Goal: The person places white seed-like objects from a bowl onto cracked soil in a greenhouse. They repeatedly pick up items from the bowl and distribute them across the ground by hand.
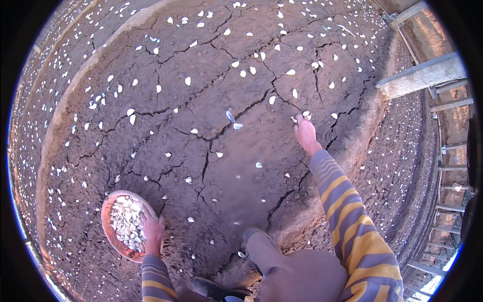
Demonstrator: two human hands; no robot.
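Note:
My left hand [154, 231] grips the right rim of a reddish bowl [107, 227], its fingers reaching over the edge. Pale garlic cloves [127, 221] fill much of the bowl, which sits low over the soil on the left. My right hand [305, 134] reaches far forward to the cracked soil [226, 95], its fingers drawn together at the ground. Pale garlic cloves [306, 114] show at those fingertips, partly covered by them. On the ground to the right of this hand lies another clove [334, 116].
Many cloves are scattered over the brown soil, with a papery husk [230, 116] near the middle. A raised soil ridge [60, 108] curves along the left. Wooden beams [422, 75] jut in at the right. My bent leg [297, 272] fills the lower middle.

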